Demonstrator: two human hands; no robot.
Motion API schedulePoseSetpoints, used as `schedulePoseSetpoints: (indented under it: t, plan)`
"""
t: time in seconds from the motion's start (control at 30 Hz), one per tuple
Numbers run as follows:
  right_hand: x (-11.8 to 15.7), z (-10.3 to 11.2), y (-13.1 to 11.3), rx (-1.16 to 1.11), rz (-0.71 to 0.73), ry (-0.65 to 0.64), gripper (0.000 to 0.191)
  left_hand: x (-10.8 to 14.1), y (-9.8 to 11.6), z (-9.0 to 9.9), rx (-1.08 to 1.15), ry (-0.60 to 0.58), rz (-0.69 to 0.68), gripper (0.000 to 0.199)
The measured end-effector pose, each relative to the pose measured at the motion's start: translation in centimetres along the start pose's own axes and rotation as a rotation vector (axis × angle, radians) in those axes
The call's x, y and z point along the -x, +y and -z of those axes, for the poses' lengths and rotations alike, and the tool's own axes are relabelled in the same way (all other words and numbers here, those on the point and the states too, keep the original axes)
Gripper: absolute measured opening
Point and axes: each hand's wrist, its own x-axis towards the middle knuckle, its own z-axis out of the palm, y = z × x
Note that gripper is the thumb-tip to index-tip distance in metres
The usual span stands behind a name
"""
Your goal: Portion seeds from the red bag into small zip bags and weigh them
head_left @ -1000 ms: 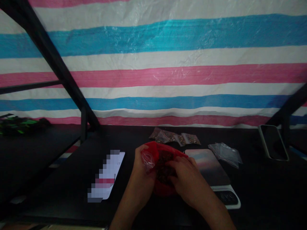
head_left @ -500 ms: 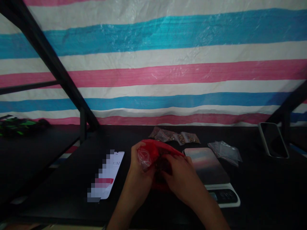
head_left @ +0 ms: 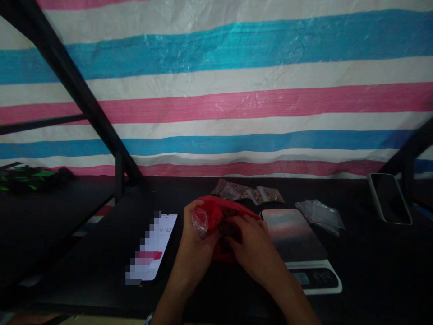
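Note:
A red plastic bag [head_left: 216, 208] with dark contents stands open in front of me, both hands at its mouth. My left hand [head_left: 197, 241] is closed, with a small clear plastic bag [head_left: 200, 222] between thumb and fingers at the red bag's left side. My right hand [head_left: 252, 237] reaches into the red bag, fingers curled and close together near the left fingertips. Whatever is between these fingers is too dark to make out. Just right of the right hand lies a digital scale [head_left: 294, 234] with a metal plate and a lit display.
Several filled zip bags [head_left: 237, 192] lie behind the red bag. Flat clear bags [head_left: 320, 215] are right of the scale. One lit phone [head_left: 158, 248] lies left; another phone [head_left: 390, 198] leans at the right. Black frame bars [head_left: 74, 90] slope at both sides, before a striped sheet [head_left: 237, 104].
Both hands stay at the red bag; the right fingers have shifted only slightly inside it. The view has moved a little, so the scale and phones appear slightly further right.

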Motion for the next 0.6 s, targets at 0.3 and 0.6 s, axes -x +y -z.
schedulePoseSetpoints:
  t: [0.3, 0.6]
  plan:
    - [-0.72, -0.4, 0.19, -0.067, -0.036, 0.072, 0.036, 0.11, -0.03, 0.46, 0.037, -0.002, 0.084, 0.069]
    - [-0.44, -0.77, -0.13, 0.009, 0.017, 0.054, 0.039, 0.0, 0.19, 0.61, 0.026, -0.004, 0.07, 0.067]
